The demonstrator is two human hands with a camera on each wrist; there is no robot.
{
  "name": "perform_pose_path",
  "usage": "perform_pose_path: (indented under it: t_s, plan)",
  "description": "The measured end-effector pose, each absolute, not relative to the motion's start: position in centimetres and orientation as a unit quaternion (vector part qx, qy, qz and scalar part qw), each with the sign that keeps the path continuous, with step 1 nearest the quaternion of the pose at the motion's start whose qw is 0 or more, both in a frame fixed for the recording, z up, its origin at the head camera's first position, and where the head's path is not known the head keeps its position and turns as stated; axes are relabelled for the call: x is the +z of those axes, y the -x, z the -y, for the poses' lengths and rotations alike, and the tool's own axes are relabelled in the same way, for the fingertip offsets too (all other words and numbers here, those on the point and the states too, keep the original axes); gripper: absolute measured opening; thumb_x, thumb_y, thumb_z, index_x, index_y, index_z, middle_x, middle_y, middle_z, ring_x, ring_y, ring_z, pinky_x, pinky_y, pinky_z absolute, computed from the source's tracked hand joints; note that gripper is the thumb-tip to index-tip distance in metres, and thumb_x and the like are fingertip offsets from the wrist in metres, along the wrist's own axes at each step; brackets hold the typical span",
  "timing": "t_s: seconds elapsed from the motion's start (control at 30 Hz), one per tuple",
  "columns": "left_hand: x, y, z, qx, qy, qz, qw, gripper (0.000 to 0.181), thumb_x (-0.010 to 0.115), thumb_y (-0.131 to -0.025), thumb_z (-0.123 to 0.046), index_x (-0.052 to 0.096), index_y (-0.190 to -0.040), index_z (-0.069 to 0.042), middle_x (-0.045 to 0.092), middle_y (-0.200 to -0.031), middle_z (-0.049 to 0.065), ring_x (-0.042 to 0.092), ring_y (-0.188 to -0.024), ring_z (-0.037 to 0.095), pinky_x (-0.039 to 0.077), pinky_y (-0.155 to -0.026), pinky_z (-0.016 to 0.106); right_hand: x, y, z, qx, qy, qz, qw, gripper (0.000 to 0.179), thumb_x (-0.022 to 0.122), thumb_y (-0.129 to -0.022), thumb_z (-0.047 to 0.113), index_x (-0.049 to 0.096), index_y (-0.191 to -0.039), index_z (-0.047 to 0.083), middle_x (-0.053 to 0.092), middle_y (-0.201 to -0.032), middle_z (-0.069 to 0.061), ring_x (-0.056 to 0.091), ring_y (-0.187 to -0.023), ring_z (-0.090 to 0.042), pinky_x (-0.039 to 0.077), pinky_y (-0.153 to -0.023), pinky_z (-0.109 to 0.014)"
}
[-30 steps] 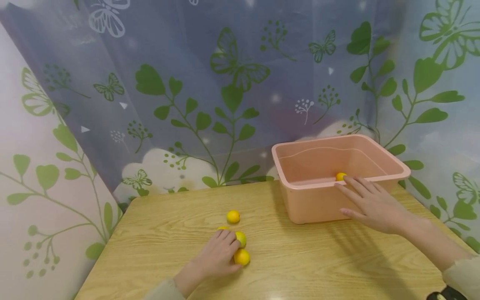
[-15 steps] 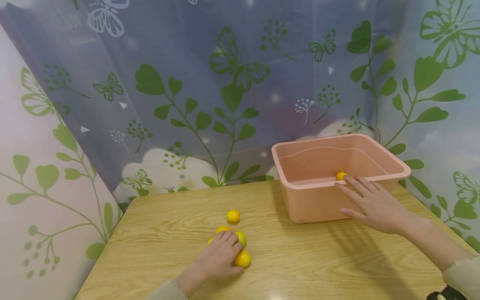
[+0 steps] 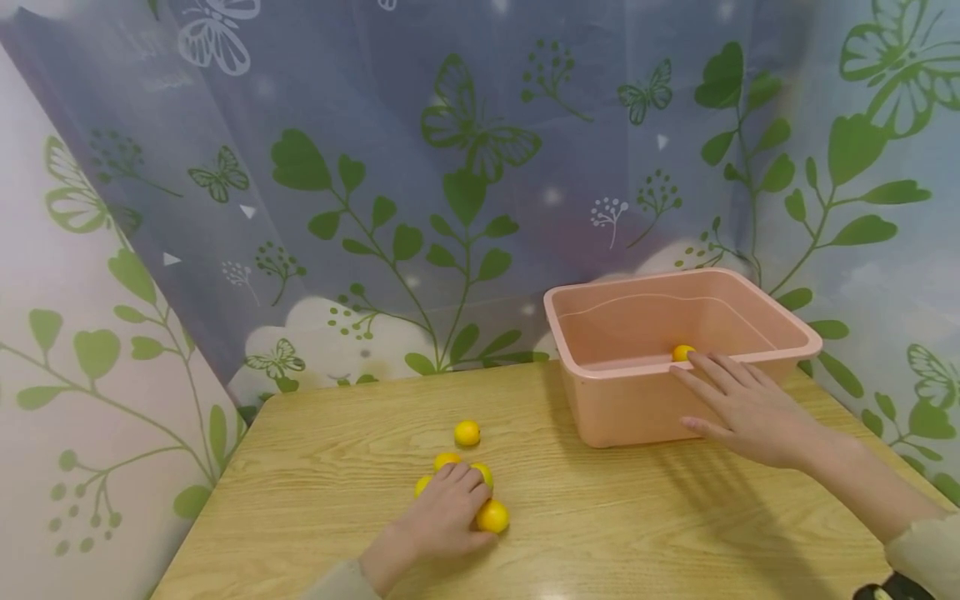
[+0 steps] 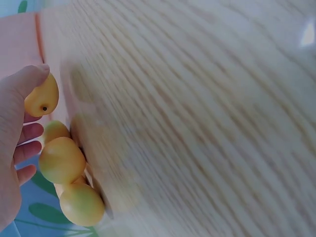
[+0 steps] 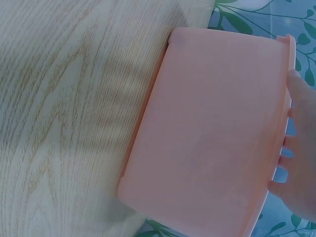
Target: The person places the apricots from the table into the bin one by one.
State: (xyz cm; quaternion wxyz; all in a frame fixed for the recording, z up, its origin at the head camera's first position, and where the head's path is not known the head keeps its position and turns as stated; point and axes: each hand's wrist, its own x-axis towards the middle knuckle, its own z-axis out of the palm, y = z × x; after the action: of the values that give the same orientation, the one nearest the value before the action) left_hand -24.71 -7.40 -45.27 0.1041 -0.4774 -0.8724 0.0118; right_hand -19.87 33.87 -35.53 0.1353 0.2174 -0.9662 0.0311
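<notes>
The left hand (image 3: 447, 510) pinches a citrus fruit (image 3: 493, 517), apparently the grasping step; lifting needs steadiness; the right hand (image 3: 750, 414), spread, touches the tub (image 3: 622, 408).

A wood-grained table (image 3: 337, 433) stood before a creased grey-blue backdrop (image 3: 570, 208) printed with green leaves (image 3: 300, 158), butterflies (image 3: 471, 140) and white clouds (image 3: 311, 323). A pinkish-white panel (image 3: 45, 267) rose on the left, a pale blue one (image 3: 862, 279) on the right. Light glinted off the tabletop.
</notes>
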Motion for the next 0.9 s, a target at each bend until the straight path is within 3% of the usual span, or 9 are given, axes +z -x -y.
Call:
perform_pose_path:
  t_s: [0.9]
  plan:
    - [-41.8,25.4,5.4,0.004,0.490,0.851,0.191,0.038,0.069,-0.075,-0.048,0.061,-0.091,-0.014,0.048,-0.087,-0.004,0.044,-0.084,0.015,0.038,-0.086,0.036,-35.5,19.8,-33.9,0.031,-0.215,0.968,0.127,0.066,0.049,-0.093,0.044,0.031,-0.144,0.007,0.022,-0.146,-0.025,0.021,-0.131,-0.045,0.017,-0.102,-0.058]
